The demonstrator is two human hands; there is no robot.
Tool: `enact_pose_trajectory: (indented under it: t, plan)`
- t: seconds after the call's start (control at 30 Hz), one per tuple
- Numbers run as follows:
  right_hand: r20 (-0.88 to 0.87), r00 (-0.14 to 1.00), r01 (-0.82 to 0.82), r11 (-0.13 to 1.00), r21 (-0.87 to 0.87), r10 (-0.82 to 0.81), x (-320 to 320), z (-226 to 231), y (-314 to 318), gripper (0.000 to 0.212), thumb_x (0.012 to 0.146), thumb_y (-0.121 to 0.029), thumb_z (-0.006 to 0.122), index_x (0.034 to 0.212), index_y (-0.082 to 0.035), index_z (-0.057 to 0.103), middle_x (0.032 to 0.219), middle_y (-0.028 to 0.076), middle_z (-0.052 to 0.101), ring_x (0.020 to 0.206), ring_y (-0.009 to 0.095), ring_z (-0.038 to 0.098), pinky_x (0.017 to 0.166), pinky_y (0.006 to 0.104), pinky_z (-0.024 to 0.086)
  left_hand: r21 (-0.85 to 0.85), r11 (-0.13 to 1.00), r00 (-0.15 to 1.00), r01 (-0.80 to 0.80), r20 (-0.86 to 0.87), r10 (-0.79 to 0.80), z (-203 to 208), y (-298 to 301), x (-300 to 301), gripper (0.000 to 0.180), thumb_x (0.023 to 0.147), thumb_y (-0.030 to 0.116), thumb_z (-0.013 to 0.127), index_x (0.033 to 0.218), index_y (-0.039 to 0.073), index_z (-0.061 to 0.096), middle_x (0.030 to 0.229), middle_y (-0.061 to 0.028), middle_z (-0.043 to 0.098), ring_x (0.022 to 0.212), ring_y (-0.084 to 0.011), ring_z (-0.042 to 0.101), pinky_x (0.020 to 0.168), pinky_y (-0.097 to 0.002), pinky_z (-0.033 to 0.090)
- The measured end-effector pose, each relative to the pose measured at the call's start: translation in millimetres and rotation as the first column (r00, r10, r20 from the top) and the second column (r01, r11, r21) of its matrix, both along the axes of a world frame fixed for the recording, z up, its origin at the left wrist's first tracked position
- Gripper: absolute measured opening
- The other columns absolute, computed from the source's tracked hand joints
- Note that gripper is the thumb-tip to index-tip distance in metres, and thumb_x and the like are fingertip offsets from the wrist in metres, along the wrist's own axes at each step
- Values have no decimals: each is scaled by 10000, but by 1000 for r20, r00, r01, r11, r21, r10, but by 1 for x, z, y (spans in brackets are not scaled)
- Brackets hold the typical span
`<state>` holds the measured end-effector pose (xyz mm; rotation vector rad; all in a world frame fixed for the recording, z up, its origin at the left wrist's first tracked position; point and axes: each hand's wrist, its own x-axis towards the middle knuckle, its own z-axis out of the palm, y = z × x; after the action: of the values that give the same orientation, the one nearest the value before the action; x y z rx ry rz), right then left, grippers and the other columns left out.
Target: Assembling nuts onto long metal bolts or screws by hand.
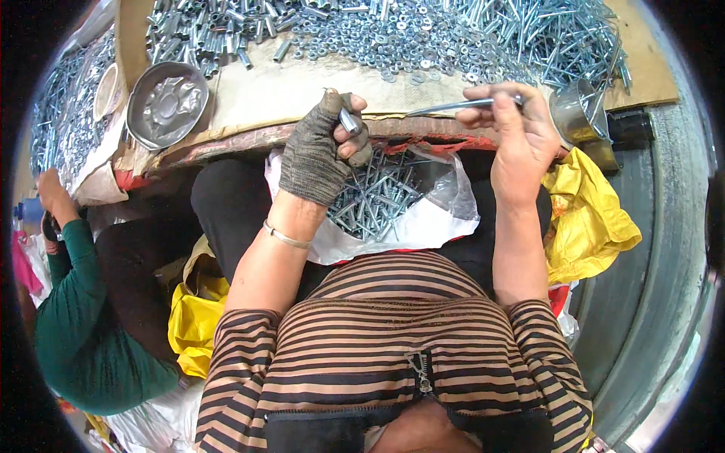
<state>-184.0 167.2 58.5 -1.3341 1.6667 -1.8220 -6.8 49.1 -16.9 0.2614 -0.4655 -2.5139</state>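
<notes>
My left hand [323,147], in a grey fingerless glove, is closed round a short metal sleeve [348,121], whose end pokes out between thumb and fingers. Opposite it, my bare right hand [513,132] pinches a long, slim metal bolt [445,107] lying roughly level, its thin end toward the left hand. The two parts are apart. Below and between my hands, an open plastic bag [445,223] in my lap holds a heap of bolts [374,196].
Along the worktable [317,94] lie piles of metal sleeves [219,30], washers and nuts [385,45], and long bolts [544,38]. A round metal bowl [168,106] is at left, a metal cup [580,113] at right. A person in a green sleeve [75,264] sits at left.
</notes>
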Motion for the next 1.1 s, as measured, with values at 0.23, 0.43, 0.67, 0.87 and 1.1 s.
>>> enact_pose_trajectory:
  t: [0.23, 0.43, 0.67, 0.87, 1.1]
  plan:
    - [331, 928, -108, 973, -202, 171, 31, 18, 10, 181, 971, -169, 457, 1018, 4, 483, 932, 193, 638, 706, 215, 666, 643, 319, 568, 130, 992, 999, 11, 36, -16, 4, 9, 7, 346, 925, 420, 501, 900, 80, 560, 671, -78, 548, 535, -163, 512, 486, -267, 399]
    - [298, 942, -106, 978, -180, 157, 50, 12, 8, 173, 977, -160, 440, 1018, 5, 471, 948, 186, 640, 730, 202, 670, 653, 307, 568, 130, 991, 999, -33, 18, 31, 3, 12, 7, 339, 932, 401, 497, 915, 70, 562, 682, -113, 582, 510, -168, 514, 461, -249, 409]
    - [148, 987, -26, 973, -229, 62, 55, -1, 9, 208, 978, -168, 432, 1020, 32, 474, 952, 225, 627, 744, 248, 670, 686, 340, 565, 55, 992, 985, -116, 132, 108, 17, 18, 6, 354, 938, 384, 494, 982, 38, 560, 686, -132, 590, 476, -183, 527, 450, -276, 422]
    - [21, 999, 24, 996, 82, -26, 35, -27, 17, 276, 995, -188, 399, 1068, 58, 500, 926, 192, 654, 767, 206, 664, 690, 298, 543, 4, 967, 963, -256, 83, 255, 16, 15, 10, 364, 926, 359, 531, 1068, 24, 553, 786, -118, 596, 593, -172, 553, 559, -296, 474]
    - [388, 881, -388, 884, 260, 272, 8, -34, 32, 306, 900, -269, 588, 840, 30, 613, 708, 108, 615, 597, 176, 612, 535, 278, 494, -206, 914, 889, -348, 236, 392, 31, 23, 2, 340, 937, 304, 521, 1054, -11, 572, 704, -63, 580, 599, -114, 567, 527, -238, 482]
